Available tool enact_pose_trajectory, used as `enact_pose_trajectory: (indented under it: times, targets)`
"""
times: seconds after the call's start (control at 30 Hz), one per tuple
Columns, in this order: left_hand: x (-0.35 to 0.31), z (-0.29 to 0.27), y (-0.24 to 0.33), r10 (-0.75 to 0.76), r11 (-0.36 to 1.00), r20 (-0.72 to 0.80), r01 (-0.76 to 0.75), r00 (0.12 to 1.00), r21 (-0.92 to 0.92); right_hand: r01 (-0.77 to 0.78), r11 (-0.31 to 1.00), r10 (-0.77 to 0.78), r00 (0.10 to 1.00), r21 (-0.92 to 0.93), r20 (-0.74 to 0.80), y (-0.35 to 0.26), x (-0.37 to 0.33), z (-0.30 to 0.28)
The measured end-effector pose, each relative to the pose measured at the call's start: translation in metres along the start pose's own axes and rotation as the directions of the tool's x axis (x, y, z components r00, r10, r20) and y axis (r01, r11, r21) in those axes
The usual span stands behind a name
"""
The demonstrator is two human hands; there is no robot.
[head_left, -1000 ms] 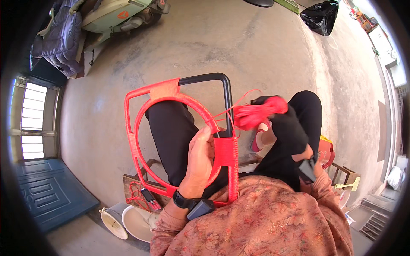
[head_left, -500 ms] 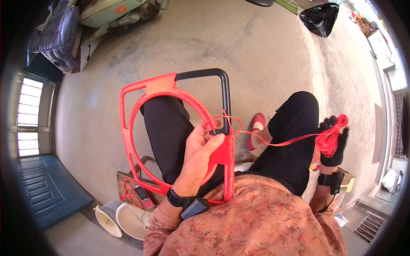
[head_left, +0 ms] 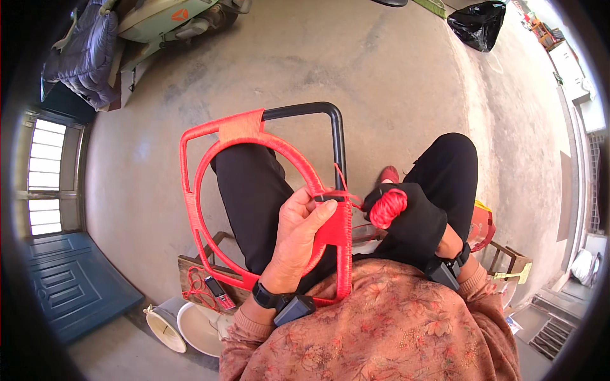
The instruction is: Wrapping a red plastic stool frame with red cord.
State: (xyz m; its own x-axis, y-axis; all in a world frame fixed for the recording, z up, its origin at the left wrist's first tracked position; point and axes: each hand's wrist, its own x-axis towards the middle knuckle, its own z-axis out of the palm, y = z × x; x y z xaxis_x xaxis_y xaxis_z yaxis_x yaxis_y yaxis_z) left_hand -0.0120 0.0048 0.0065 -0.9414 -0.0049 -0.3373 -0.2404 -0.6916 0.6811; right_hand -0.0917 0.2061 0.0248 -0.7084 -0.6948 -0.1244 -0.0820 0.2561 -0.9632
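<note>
Concrete floor (head_left: pixel 305 76): scuffed, underlying the whole scene.
Red-bound frame (head_left: pixel 242 132): squarish loop with a ring inside it, over the left thigh (head_left: pixel 248 197), at 9 o'clock from the right hand.
Black tube (head_left: pixel 339 143): uncovered corner stretch of that frame; its straight leg has its long axis along 12 to 6 o'clock, the foot at 1 o'clock from the left thumb and 10 o'clock from the right fingers (left hand nearer).
Right hand (head_left: pixel 419 213): gloved in black, fingers closed about the cord bundle.
Left hand (head_left: pixel 292 241): bare, thumb pressed on the frame's front, fingers curled behind, gripping it.
Cord bundle (head_left: pixel 389 208): red, coiled, at 3 o'clock from the left fingers, apart from the frame.
Phone (head_left: pixel 219 293): on the wooden table (head_left: pixel 236 293), at 7 o'clock from the frame, beside loose cord (head_left: pixel 192 290).
Strand (head_left: pixel 356 201): spans bundle to tube foot; blurred, exact route cannot be determined.
</note>
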Motion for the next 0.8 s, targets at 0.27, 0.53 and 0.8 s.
enact_pose_trajectory:
  times: [0.27, 0.53, 0.8]
  targets:
    - [0.000, 0.001, 0.000, -0.003, 1.000, -0.030, 0.002, 1.000, -0.017, -0.175, 0.950, 0.125, 0.972, -0.259, -0.198, 0.040, -0.050, -0.015]
    - [0.002, 0.004, 0.000, -0.009, 1.000, -0.030, 0.009, 1.000, -0.013, -0.011, 0.880, 0.026, 0.999, -0.475, 0.024, 0.081, -0.097, -0.051]
    - [0.002, 0.006, 0.002, -0.020, 0.999, -0.026, 0.020, 0.999, -0.033, 0.001, 0.991, 0.004, 0.999, -0.137, 0.033, 0.032, -0.029, -0.027]
